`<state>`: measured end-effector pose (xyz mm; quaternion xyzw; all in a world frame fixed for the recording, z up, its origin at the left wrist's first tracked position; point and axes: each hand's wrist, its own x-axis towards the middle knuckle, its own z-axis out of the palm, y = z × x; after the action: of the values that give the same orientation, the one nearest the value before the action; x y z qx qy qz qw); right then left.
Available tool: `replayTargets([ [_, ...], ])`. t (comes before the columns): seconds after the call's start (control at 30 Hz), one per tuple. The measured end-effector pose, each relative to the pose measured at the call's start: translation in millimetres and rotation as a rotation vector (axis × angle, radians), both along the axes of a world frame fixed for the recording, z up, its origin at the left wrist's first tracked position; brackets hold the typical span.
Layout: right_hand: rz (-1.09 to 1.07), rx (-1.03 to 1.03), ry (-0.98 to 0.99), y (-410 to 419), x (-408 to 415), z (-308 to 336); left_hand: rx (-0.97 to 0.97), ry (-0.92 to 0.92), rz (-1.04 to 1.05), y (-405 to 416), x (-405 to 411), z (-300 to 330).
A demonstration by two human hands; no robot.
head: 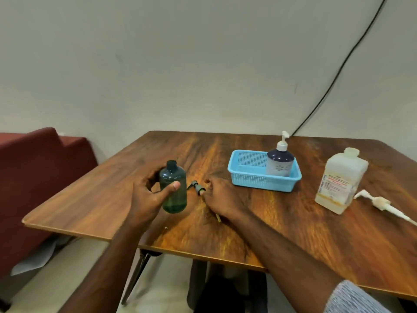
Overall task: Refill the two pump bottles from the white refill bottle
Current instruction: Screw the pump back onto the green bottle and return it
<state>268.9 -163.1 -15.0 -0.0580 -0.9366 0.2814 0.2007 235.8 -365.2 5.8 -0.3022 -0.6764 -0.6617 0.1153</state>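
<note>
A wooden table stands against a plain wall, a red sofa at left. The left hand grips the green bottle; the right hand lies curled over its pump.

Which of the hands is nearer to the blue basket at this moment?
Right. The right hand rests on the table just left of the blue basket, at the dark pump head. The left hand is farther left, wrapped around the green bottle.
</note>
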Motion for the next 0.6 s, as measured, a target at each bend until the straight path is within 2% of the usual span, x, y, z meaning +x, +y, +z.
replayTargets([
  [0.17,-0.031,0.046,-0.129,-6,-21,2,-0.011,-0.009,0.002,1,-4,-5],
  [0.33,-0.065,0.041,-0.081,-3,-28,0,-0.021,-0.01,0.007,12,-11,-4],
  [0.43,-0.128,-0.073,0.102,11,-13,12,0.007,-0.051,-0.036,28,-13,-3],
  [0.6,-0.221,-0.351,0.531,60,28,52,-0.038,-0.096,-0.163,82,-7,1],
])
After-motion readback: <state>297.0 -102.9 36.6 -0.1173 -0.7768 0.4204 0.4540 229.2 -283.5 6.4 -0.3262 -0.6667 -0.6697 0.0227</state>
